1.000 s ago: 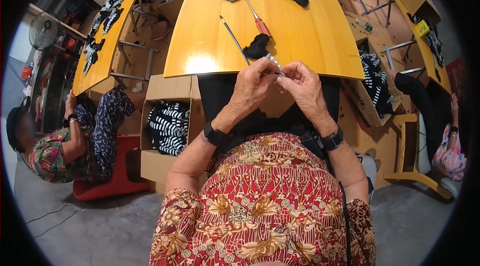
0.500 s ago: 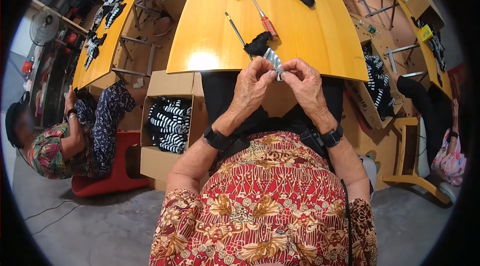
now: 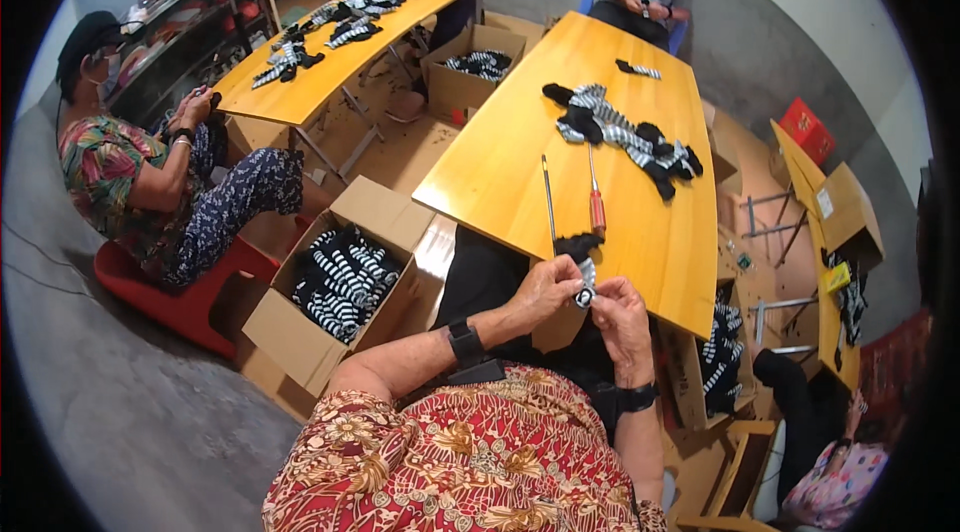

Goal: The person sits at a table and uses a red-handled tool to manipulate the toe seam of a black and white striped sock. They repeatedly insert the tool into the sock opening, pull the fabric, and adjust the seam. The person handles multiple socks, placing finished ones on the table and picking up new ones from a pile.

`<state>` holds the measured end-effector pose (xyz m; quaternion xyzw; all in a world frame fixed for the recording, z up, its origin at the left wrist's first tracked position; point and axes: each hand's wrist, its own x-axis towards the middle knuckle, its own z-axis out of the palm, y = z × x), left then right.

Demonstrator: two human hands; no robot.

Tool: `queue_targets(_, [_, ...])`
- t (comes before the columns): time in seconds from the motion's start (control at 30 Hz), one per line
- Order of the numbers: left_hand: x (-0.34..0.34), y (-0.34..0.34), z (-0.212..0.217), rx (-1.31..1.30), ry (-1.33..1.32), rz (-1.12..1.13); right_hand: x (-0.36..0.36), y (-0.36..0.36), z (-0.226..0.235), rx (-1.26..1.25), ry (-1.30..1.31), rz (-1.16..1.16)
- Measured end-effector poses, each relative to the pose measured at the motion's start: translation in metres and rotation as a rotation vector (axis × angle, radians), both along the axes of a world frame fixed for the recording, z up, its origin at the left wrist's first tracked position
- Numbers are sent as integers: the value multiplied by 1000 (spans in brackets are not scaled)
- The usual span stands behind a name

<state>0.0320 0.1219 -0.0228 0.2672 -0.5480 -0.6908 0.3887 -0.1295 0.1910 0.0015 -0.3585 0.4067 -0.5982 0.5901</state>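
Two bare hands meet over the near edge of a long, yellow wooden table [image 3: 480,182], and I can see a small sock of grey-and-white striped knit [image 3: 588,275] between them. The left hand [image 3: 550,294] is closed on its left side, thumb against fingers; the right hand [image 3: 624,317] pinches the opposite side near a rolled, black-and-white end. Toward twelve o'clock from the hands, the striped cloth meets a black knit part [image 3: 578,245] on the tabletop; they look like one piece.

From the sock, a screwdriver with a red handle and metal shank [image 3: 597,212] lies at twelve o'clock, and a thin dark rod [image 3: 548,194] nearer eleven. Farther off, toward half past twelve, sits a loose heap of black and striped socks [image 3: 630,144], with a single striped sock with a black end [image 3: 638,70] beyond it.

At nine o'clock stands an open brown cardboard box [image 3: 385,194] full of black-and-white striped socks [image 3: 345,282]. Around ten, a seated co-worker in a colourful patterned shirt [image 3: 115,167] faces another yellow table [image 3: 270,97].
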Motion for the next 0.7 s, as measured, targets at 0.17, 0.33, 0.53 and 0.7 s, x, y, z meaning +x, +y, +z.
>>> queue_targets(0.17, [2, -5, -1, 84, 47, 76, 23, -2, 20, 3, 195, -149])
queue_targets(0.33, [0, -7, -5, 68, 16, 76, 24, 2, 21, 13, 521, -221])
queue_targets(0.53, [1, -4, 5, 75, 14, 88, 22, -1, 22, 16, 549, -216])
queue_targets(0.7, [0, -8, -5, 141, 107, 32, 13, -6, 7, 75, 282, -180])
